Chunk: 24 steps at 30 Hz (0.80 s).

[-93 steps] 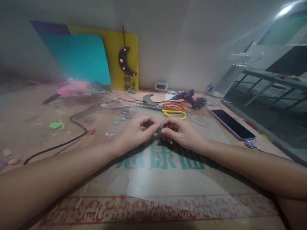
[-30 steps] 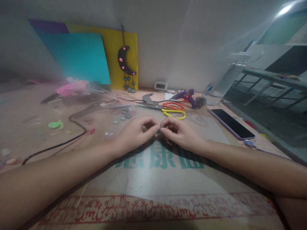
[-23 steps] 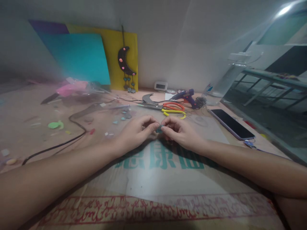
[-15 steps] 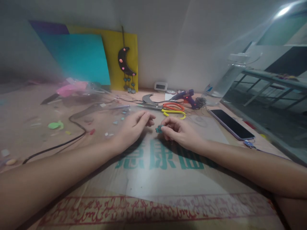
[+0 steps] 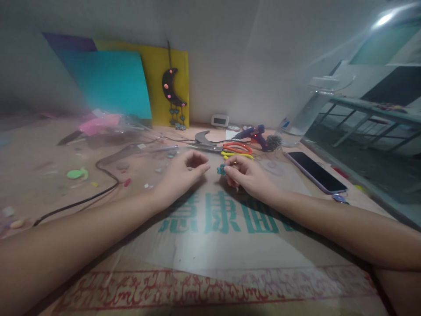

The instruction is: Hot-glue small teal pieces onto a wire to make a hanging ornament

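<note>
A small teal flower-shaped piece [image 5: 221, 170] is pinched between the thumb and fingers of my right hand [image 5: 245, 175], a little above the board. My left hand [image 5: 182, 175] hovers just left of it, thumb and fingers curved but apart, with nothing visible between them. Behind the hands lie scissors [image 5: 237, 148] with orange and yellow handles and a dark grey crescent cutout [image 5: 204, 138]. Small pale blue bits [image 5: 159, 170] are scattered beside my left hand. Under both hands is a board [image 5: 210, 254] with green characters and a red patterned border.
A purple glue gun [image 5: 255, 134] with a red light stands at the back, near a clear jug [image 5: 297, 118]. A phone [image 5: 316, 172] lies at right. A black cable [image 5: 75, 205] crosses the left side. A decorated moon hanging [image 5: 169, 85] leans against coloured sheets.
My left thumb and fingers have spread further apart. My right hand has turned and raised the teal flower piece slightly, showing more of its face.
</note>
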### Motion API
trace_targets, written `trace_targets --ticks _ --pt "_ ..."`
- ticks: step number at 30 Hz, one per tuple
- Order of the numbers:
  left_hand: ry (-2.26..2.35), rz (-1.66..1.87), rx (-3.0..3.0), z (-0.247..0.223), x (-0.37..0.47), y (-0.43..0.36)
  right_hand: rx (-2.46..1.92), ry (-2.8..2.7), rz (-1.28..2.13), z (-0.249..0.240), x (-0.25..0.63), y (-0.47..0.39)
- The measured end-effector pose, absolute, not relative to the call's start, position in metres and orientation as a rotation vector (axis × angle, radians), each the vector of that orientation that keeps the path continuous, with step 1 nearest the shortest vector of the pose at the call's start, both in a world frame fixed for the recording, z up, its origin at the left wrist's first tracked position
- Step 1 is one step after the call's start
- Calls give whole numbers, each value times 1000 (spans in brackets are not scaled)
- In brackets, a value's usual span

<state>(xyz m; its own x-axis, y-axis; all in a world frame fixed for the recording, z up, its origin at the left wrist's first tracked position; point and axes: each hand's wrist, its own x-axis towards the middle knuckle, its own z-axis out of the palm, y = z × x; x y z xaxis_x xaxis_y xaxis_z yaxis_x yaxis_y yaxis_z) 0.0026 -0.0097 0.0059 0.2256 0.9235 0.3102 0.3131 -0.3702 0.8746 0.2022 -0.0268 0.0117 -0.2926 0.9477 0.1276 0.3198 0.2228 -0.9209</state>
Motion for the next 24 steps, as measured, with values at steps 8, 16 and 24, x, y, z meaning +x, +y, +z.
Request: trace_targets --ticks 8,16,24 --pt "1116 1109 1916 1 0 -9 -1152 -1770 1098 9 202 -27" --pt "1060 1103 1825 0 2 -9 -1131 -1769 1106 12 200 -29" --pt "1033 1138 1748 1 3 -8 -1152 -1777 1102 12 201 -29"
